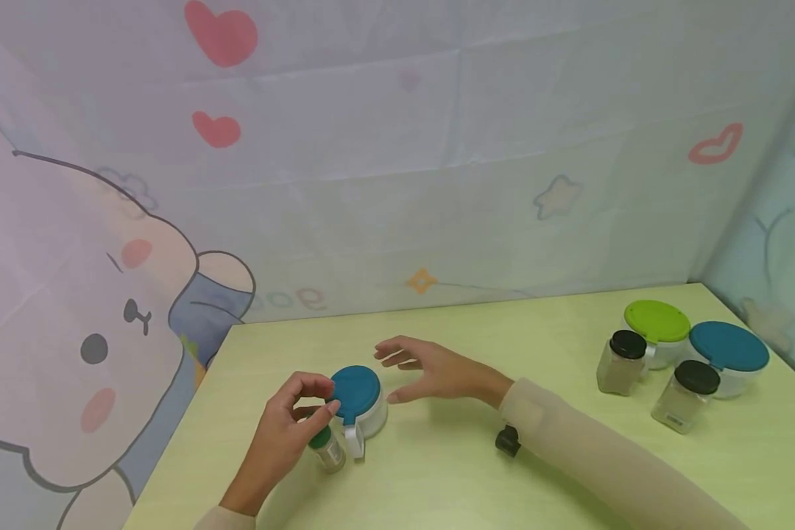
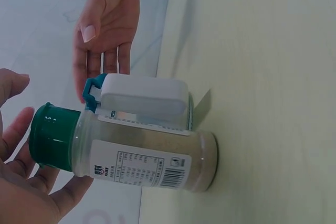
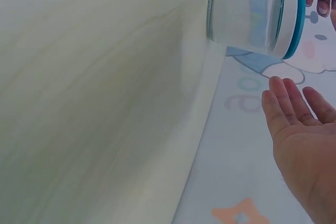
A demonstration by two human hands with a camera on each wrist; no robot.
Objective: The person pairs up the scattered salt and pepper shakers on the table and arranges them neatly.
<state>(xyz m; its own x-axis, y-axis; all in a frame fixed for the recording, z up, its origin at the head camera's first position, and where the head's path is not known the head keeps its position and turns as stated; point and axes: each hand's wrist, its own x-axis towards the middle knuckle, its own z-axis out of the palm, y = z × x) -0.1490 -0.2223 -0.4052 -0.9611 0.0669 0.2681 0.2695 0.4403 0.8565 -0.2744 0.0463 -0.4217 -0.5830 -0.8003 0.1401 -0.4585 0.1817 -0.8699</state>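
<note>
A shaker bottle (image 2: 144, 150) with a green cap and pale brown powder inside stands upright on the table. My left hand (image 1: 285, 416) is around its cap with fingers loosely bent; whether a fingertip touches the cap is hard to tell. Beside the bottle stands a glass jar (image 3: 247, 11) with a blue lid (image 1: 355, 390) and a white handle (image 2: 144, 94) facing the bottle. On the jar's other side, my right hand (image 1: 437, 368) reaches in with extended fingers and thumb spread apart, holding nothing. A small gap separates it from the jar.
Toward the table's right end stand two black-lidded jars (image 1: 621, 364) with pale contents, a green-lidded jar (image 1: 657, 322) and another blue-lidded jar (image 1: 729, 350). A small black item (image 1: 507, 441) shows under the right sleeve. A printed cloth (image 1: 384, 184) hangs behind the table.
</note>
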